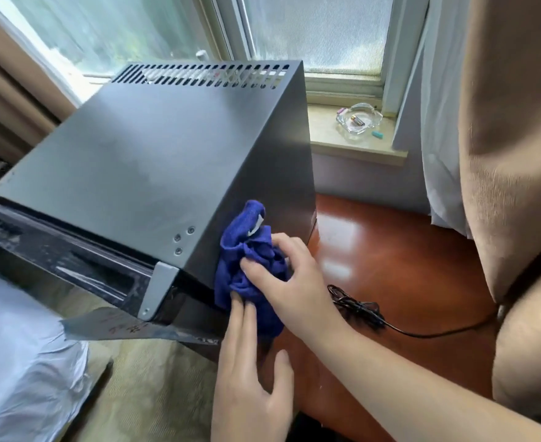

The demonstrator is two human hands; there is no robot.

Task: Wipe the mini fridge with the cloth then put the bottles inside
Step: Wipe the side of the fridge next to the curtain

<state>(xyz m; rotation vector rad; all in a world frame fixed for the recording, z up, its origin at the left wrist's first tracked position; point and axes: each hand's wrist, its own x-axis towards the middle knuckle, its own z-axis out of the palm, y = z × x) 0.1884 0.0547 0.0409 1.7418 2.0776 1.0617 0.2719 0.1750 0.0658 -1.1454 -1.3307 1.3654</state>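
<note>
2 hands on the job: right hand (289,275) bunches the blue cloth (250,266) against the mini fridge (154,161) side, left hand (250,362) flat, fingers together. Wiping step; next, sweep toward the tabletop (390,250) edge.

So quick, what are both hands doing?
Left hand: open, fingertips touching the blue cloth.
Right hand: closed on the cloth, against the fridge.

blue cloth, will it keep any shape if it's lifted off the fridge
Probably not. The blue cloth bunches in soft folds under the right hand, so it should sag and drape. It looks light. Its fuzzy weave should grip the fridge rather than slide.
</note>
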